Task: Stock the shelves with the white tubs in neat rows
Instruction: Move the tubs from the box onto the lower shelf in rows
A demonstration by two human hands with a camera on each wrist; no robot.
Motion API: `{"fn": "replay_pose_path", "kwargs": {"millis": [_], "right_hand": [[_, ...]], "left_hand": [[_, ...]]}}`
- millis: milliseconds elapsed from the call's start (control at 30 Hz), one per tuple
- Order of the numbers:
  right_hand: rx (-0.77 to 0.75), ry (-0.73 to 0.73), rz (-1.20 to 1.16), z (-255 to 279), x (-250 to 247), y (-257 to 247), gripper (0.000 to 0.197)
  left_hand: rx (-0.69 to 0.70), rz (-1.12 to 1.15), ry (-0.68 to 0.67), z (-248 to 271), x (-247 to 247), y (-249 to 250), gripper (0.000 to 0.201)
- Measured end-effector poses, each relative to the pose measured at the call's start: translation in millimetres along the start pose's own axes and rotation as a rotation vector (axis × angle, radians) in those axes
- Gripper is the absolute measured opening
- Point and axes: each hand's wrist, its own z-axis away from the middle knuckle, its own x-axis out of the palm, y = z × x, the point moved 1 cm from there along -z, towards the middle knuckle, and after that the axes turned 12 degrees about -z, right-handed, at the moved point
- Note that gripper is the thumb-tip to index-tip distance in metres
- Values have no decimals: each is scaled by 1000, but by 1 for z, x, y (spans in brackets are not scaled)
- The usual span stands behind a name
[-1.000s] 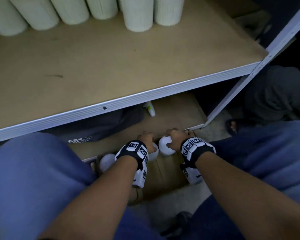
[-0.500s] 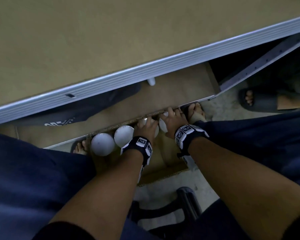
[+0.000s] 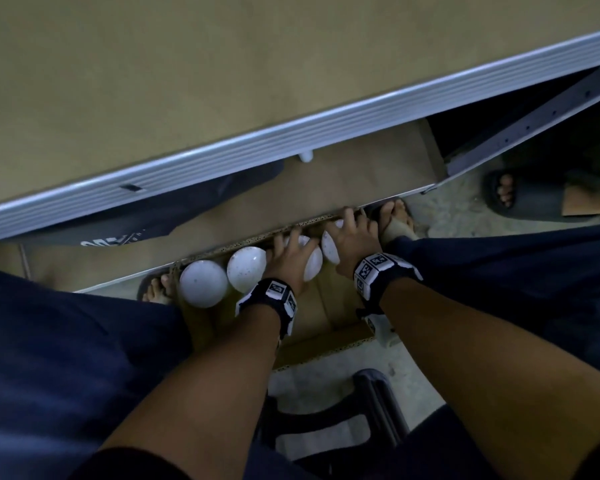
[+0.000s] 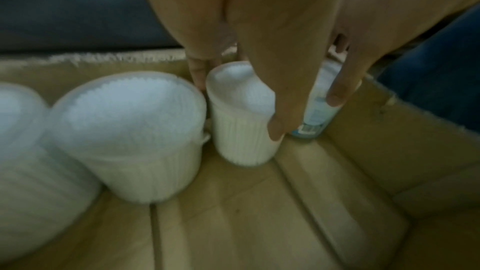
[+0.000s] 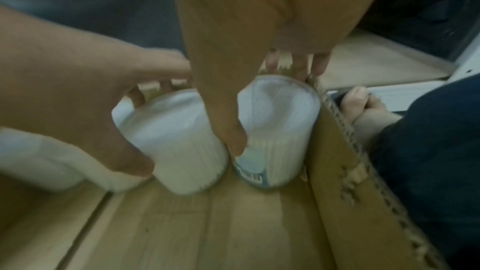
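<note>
Still early in the job, going by the wide tan wooden shelf board (image 3: 187,81) with its pale metal front edge: bare wood across all that shows, no tubs on this part. Farther in, cut off by the top of the head view, so no telling what stands there. Down below on the floor, an open brown cardboard box (image 4: 259,223) with four round white plastic tubs full of thin white sticks, all upright in a row along its far wall. Two loose tubs (image 3: 203,284) at the left end, untouched. Left hand (image 3: 288,261) wrapped round the third tub (image 4: 241,114), thumb on the near side, fingers behind. Right hand (image 3: 352,242) wrapped round the tub with the blue label (image 5: 275,130) in the far right corner, thumb down the front. Both tubs seemingly on the box bottom, not lifted yet. Wrist views blurry; label words too fuzzy to read. Dark cloth (image 3: 153,220) on the low shelf, half hidden.
</note>
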Motion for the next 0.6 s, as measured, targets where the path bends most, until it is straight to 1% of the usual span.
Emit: {"fn": "replay_pose_path", "kwargs": {"millis": [100, 167, 300, 367, 467, 533, 600], "right_hand": [[46, -13, -35, 13, -11, -2, 77], [66, 3, -70, 24, -22, -5, 73], [70, 123, -114, 49, -42, -7, 58], [86, 116, -123, 60, -52, -5, 55], [97, 76, -153, 80, -73, -3, 62], [64, 18, -164, 85, -83, -1, 75], [22, 1, -120, 85, -94, 2, 87]], "left_hand": [[-44, 44, -58, 6, -15, 1, 84], [-79, 70, -65, 13, -29, 1, 85], [-111, 108, -14, 30, -57, 7, 84], [-111, 100, 16, 36, -71, 8, 82], [-99, 136, 75, 57, -98, 8, 84], [-80, 142, 116, 71, -117, 9, 87], [-59, 128, 161, 85, -136, 11, 91]]}}
